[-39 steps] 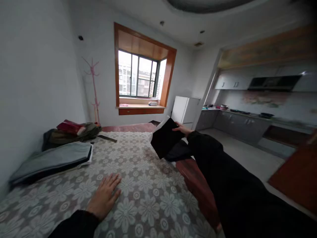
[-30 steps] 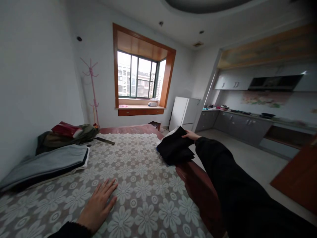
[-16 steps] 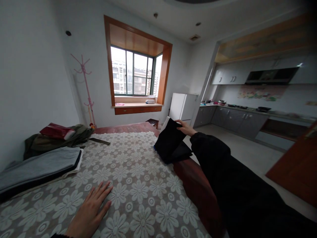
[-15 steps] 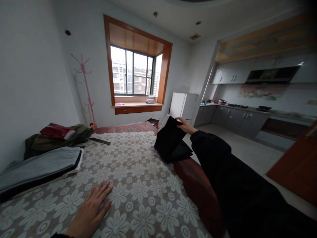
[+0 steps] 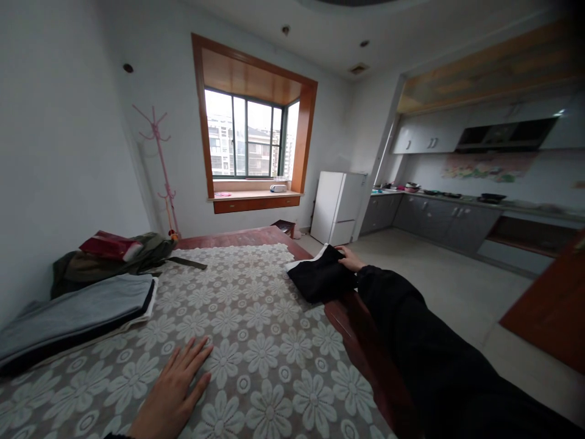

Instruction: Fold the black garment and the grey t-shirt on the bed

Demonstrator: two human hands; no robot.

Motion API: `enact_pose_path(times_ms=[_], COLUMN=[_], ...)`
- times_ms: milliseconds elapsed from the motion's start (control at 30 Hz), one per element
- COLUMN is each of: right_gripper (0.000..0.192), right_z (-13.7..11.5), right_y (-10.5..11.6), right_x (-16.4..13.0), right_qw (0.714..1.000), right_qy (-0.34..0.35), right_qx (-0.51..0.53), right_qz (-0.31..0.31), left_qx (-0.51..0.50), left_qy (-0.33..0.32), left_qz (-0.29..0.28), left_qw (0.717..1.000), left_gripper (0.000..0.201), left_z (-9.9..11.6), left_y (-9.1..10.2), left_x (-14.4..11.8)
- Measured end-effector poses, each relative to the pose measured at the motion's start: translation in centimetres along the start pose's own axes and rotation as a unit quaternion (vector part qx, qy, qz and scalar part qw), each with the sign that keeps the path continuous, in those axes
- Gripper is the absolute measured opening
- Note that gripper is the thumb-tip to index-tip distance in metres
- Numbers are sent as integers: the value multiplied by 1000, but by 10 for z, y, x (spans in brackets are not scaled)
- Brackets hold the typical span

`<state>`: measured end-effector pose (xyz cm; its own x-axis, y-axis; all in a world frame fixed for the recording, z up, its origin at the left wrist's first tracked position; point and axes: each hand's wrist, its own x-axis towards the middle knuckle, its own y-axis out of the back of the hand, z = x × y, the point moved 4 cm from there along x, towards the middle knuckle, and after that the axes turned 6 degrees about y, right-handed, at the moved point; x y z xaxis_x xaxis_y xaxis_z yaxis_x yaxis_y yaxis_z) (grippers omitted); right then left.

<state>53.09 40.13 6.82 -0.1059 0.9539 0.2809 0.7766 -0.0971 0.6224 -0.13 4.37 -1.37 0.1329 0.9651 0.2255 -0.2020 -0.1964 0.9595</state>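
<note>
My left hand (image 5: 178, 385) lies flat on the flowered tablecloth (image 5: 262, 360), fingers spread, holding nothing. At the table's right edge my right hand (image 5: 351, 258) grips the upper right corner of a folded black garment (image 5: 320, 275). A strip of white shows along the garment's far edge. The garment rests low over the tablecloth and the bare red wood; its exact kind cannot be made out. On the left of the table lies a stack of folded clothes (image 5: 86, 300), grey on top with dark and white layers under it.
Behind the stack sit an olive-green bag (image 5: 68, 274) and a dark red packet (image 5: 109, 245). A pink coat stand (image 5: 163, 164) is by the wall. Beyond the table stand a white refrigerator (image 5: 329, 204) and a small dark stool (image 5: 284, 227). Grey kitchen cabinets (image 5: 425, 216) line the right.
My right hand has come down and slightly right, lowering the raised part of the black garment onto the rest. My left hand stays flat on the cloth. The view has shifted slightly.
</note>
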Motion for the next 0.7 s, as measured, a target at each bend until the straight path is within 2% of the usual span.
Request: enact_pose_path(times_ms=[167, 367, 533, 700], right_gripper=[64, 72, 88, 81], right_z=[9, 25, 27, 28], right_y=[3, -5, -11, -19], right_x=[4, -10, -20, -21], right_qw=[1000, 996, 989, 979], right_qy=[21, 3, 12, 2], right_qx=[-5, -85, -147, -201], right_qz=[20, 24, 6, -25], left_qx=[-8, -3, -7, -16], left_qy=[2, 1, -1, 6], left_qz=[9, 6, 4, -6], left_qw=[1000, 1000, 1000, 1000], left_gripper=[51, 50, 50, 52], left_z=[-2, -2, 0, -1], left_y=[-2, 0, 1, 0], left_x=[0, 0, 1, 1])
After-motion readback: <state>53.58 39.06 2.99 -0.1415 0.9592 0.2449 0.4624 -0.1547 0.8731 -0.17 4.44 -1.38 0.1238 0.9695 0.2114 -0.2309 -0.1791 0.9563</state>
